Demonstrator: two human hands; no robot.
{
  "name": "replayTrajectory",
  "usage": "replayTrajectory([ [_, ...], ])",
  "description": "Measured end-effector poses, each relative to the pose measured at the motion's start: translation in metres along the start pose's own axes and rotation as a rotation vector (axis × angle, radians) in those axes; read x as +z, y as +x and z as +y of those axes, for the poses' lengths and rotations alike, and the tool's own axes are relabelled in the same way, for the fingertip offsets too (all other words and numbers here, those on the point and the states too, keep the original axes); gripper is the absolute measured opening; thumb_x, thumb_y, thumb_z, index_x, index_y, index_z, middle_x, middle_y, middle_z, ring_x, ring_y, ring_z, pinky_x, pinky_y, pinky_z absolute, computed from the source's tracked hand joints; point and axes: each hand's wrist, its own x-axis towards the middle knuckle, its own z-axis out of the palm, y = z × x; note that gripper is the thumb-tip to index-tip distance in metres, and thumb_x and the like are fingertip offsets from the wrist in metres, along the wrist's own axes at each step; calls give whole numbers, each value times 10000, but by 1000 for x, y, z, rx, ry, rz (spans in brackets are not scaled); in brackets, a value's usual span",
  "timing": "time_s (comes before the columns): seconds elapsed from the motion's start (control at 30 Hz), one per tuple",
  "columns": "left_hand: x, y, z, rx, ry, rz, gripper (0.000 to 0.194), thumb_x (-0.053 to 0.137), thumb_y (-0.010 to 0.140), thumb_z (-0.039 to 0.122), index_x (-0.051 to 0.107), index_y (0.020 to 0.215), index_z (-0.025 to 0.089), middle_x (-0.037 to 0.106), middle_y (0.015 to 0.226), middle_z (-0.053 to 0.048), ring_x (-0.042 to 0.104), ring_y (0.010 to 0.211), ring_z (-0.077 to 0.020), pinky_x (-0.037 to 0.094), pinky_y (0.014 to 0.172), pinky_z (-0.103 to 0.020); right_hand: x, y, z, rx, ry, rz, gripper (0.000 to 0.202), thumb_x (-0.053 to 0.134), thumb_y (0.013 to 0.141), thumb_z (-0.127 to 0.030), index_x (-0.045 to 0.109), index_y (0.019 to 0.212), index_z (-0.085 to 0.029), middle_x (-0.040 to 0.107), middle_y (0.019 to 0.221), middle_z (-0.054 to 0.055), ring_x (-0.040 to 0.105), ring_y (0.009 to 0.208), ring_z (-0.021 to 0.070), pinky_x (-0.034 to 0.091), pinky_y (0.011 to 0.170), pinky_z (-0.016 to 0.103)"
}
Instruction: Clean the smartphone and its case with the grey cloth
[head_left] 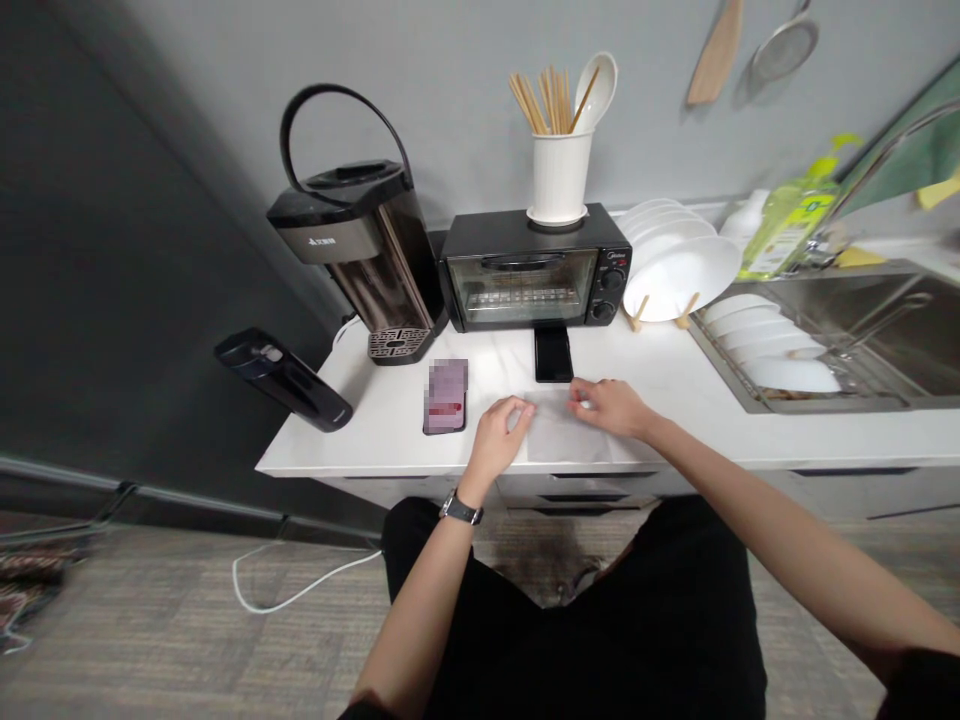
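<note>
A thin, translucent whitish sheet (566, 435) lies flat at the counter's front edge; whether it is film, paper or a bag I cannot tell. My left hand (499, 435), with a watch on its wrist, has thumb and fingertips pinched at the sheet's upper left corner. At its upper right side, my right hand (609, 405) is closed in a pinch on the sheet too. Just beyond the right hand lies a black phone (553, 353), its screen dark. To the left of my left hand is a second phone (446, 395) with a lit, blurred purple screen.
Behind stands a toaster oven (536, 275) carrying a white holder (561, 175) of chopsticks. A water dispenser (375, 255) and dark thermos (285, 380) are left. Racked plates (682, 275), a sink (885, 320) with dishes and a green soap bottle (791, 225) are right.
</note>
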Motion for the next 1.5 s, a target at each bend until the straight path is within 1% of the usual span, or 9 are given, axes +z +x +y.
replayTrajectory([
  [0.27,0,0,-2,-16,-30,16,219,549,1058,351,717,992,226,779,1053,-69,715,1042,-232,501,982,-347,-3,-2,3,-46,5,-13,295,458,1045,-466,604,1172,-243,789,889,34,728,816,258,363,695,295],
  [0.43,0,0,-3,-28,-23,20,234,550,1059,372,715,984,226,778,1051,-69,711,1036,-231,504,967,-344,-6,-4,3,-41,-31,4,239,499,1005,-398,642,1111,-238,789,882,50,721,804,267,328,677,305],
  [0.73,2,-1,-6,28,-5,60,102,671,997,304,726,995,218,772,1011,-52,706,1000,-217,517,958,-341,-13,-20,7,41,-27,54,387,386,1072,-480,679,1129,-235,787,882,64,725,807,265,316,660,306],
  [0.83,7,-4,9,126,43,17,121,739,969,329,748,1024,221,767,965,-45,692,935,-215,531,913,-348,-19,-36,2,25,7,44,537,312,1087,-606,718,1088,-254,783,827,48,733,820,253,330,662,302],
  [1.0,19,-1,53,346,142,-100,142,745,971,310,764,1078,220,732,865,-28,654,851,-209,539,822,-340,-20,-58,-12,-42,90,12,704,302,1030,-768,777,1110,-254,806,905,94,744,882,281,354,685,314],
  [1.17,27,8,76,463,282,-249,110,722,972,198,753,1076,207,741,914,-39,658,899,-224,548,822,-347,-9,-68,-11,-14,160,12,788,292,1000,-815,790,920,-209,797,872,133,736,829,291,333,660,324],
  [1.27,30,9,76,485,360,-285,73,728,967,205,747,1037,197,728,897,-37,658,899,-226,541,799,-338,1,-72,-4,-11,304,43,776,308,991,-820,760,817,-214,758,764,101,685,719,250,309,630,319],
  [1.4,35,11,82,468,396,-333,51,736,969,250,728,978,201,725,886,-27,671,889,-221,539,785,-329,10,-74,-3,-13,614,141,718,468,909,-848,615,594,-219,579,535,17,501,534,170,275,585,307],
  [1.5,38,13,92,418,426,-285,98,731,975,286,702,1021,204,733,978,-45,686,968,-237,554,828,-346,12,-70,-8,-42,837,261,645,548,897,-795,569,604,-221,518,532,-16,445,533,149,313,586,298],
])
